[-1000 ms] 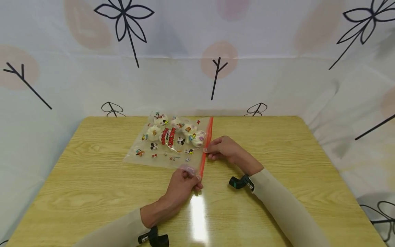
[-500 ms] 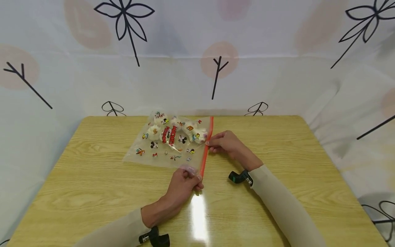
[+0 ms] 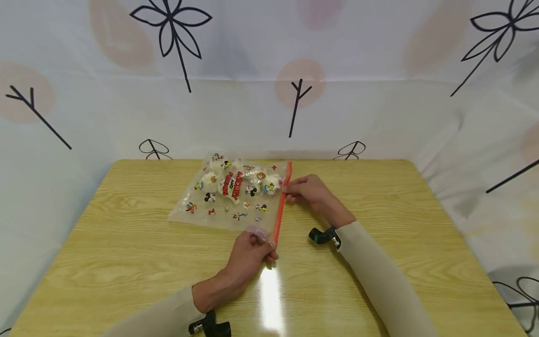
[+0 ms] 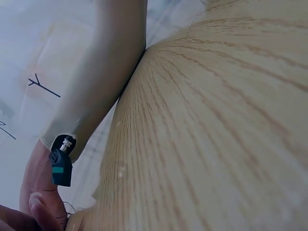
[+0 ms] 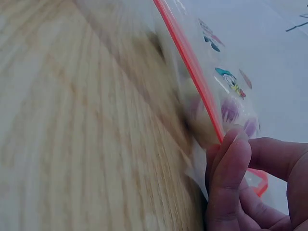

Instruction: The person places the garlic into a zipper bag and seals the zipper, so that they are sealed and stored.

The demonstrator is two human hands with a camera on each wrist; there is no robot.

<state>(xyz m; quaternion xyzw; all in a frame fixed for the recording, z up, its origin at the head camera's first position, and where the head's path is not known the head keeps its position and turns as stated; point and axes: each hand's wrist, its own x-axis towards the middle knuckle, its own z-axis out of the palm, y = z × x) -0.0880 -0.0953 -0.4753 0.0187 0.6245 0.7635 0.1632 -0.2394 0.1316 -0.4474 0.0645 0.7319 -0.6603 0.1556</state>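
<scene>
A clear zip bag (image 3: 219,211) printed with cartoon characters lies flat on the table in the head view. Several whitish, purple-streaked garlic bulbs (image 5: 240,115) fill its far part, seen through the plastic. Its red zip strip (image 3: 280,217) runs along the right side. With thumb and fingers, my left hand (image 3: 248,256) pinches the near end of that strip. Farther up, my right hand (image 3: 312,194) pinches the strip between thumb and forefinger, beside the bulbs. In the right wrist view, the strip's far end sticks out in a loop beyond the fingers.
The wooden table (image 3: 379,201) reaches back to a white patterned cloth (image 3: 236,107) hanging behind it. A small black camera (image 3: 324,235) sits on the right wrist, and another black camera (image 3: 214,325) is on the left. Light glares on the tabletop's front.
My right hand has slid along the red strip toward its far end. The left hand has stayed at the near end, and the bag lies in the same place.
</scene>
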